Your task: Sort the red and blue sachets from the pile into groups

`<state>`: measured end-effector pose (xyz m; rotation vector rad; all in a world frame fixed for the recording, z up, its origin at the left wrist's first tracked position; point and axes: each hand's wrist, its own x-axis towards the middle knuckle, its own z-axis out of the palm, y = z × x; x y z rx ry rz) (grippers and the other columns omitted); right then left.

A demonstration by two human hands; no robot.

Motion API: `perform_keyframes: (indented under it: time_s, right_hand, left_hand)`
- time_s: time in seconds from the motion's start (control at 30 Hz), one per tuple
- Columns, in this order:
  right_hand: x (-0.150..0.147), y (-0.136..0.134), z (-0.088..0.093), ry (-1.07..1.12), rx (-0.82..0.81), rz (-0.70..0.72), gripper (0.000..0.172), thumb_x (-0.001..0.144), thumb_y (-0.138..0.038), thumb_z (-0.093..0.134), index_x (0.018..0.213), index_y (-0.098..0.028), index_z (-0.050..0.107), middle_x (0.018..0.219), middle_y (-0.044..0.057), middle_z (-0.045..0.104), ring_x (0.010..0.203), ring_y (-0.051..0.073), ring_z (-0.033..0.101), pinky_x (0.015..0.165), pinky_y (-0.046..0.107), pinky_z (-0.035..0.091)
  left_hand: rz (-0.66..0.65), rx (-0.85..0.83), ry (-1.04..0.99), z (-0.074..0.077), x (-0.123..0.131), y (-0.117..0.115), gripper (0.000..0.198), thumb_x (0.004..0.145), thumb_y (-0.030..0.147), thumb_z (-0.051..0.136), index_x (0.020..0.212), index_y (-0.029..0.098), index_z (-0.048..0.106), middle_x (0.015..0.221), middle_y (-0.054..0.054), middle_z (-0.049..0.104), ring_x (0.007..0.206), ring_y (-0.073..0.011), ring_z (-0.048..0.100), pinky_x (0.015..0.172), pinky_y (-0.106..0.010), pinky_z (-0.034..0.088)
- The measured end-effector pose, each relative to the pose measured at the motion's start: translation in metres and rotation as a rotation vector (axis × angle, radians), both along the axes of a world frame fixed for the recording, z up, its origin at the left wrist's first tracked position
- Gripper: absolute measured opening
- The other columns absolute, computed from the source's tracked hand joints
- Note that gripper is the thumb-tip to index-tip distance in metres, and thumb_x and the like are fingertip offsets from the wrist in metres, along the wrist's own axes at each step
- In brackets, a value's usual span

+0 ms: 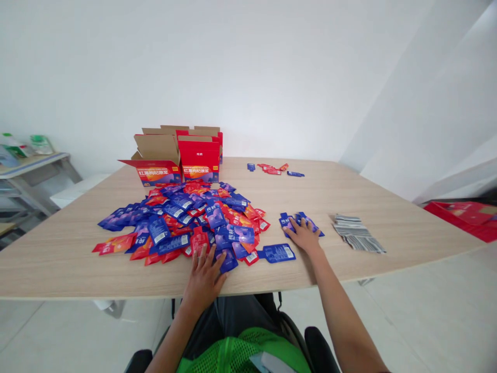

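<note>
A big heap of blue and red pouches [171, 212] covers the left middle of the table. At its near right edge my left hand [204, 272] lies with spread fingers, the tips touching a red pouch [199, 239] and a blue one. To the right, my right hand [304, 235] rests flat with fingers apart on a couple of blue pouches [285, 220], partly covering them. A single blue pouch [278, 253] lies face down between my hands, its spout end pointing left. Right of my right hand is a fanned stack of striped paper strips [357, 233].
Open red cartons [200, 160] stand behind the heap, flaps up. Several loose pouches [272, 170] lie at the table's far side. A red box [464, 217] is beyond the right edge. At far left, a side table [39, 165] holds bottles.
</note>
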<state>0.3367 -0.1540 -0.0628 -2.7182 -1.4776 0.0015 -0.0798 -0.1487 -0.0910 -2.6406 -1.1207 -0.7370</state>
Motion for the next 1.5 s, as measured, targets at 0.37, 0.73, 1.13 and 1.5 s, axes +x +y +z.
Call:
perform_keyframes:
  time_s: [0.37,0.73,1.13,1.5]
  right_hand:
    - [0.031,-0.023,0.009,-0.076,0.012,0.081,0.062,0.099,-0.062,0.038,0.154,-0.034,0.041,0.162,0.015,0.036,0.147,0.039,0.032,0.112,0.066,0.026]
    - [-0.051,-0.086,0.010,0.155,0.147,0.755,0.046,0.099,-0.037,0.047,0.142,-0.025,0.058,0.144,0.010,0.059,0.132,0.026,0.054,0.115,0.045,0.037]
    - [-0.080,-0.060,0.001,-0.121,0.250,0.173,0.042,0.101,-0.047,0.045,0.101,-0.016,0.074,0.103,0.018,0.067,0.099,0.031,0.062,0.087,0.039,0.047]
    - [-0.076,-0.012,0.014,0.022,0.390,0.208,0.046,0.104,-0.032,0.034,0.128,-0.008,0.065,0.121,0.025,0.066,0.113,0.035,0.062,0.096,0.049,0.047]
  left_hand:
    - [-0.002,-0.022,-0.001,0.004,0.001,-0.002,0.054,0.094,0.039,0.058,0.146,0.028,0.054,0.157,-0.013,0.045,0.148,-0.0418,0.034,0.115,-0.064,0.036]
    - [-0.007,-0.005,-0.014,0.005,0.002,-0.002,0.053,0.094,0.039,0.057,0.145,0.027,0.055,0.156,-0.014,0.047,0.148,-0.0417,0.034,0.115,-0.064,0.035]
    - [-0.008,-0.040,-0.017,0.005,0.001,-0.002,0.052,0.094,0.041,0.057,0.144,0.028,0.056,0.157,-0.013,0.045,0.149,-0.0411,0.032,0.115,-0.064,0.035]
    - [0.004,-0.003,-0.005,0.002,0.001,-0.002,0.052,0.095,0.040,0.056,0.146,0.028,0.054,0.156,-0.012,0.046,0.147,-0.0416,0.035,0.114,-0.066,0.036]
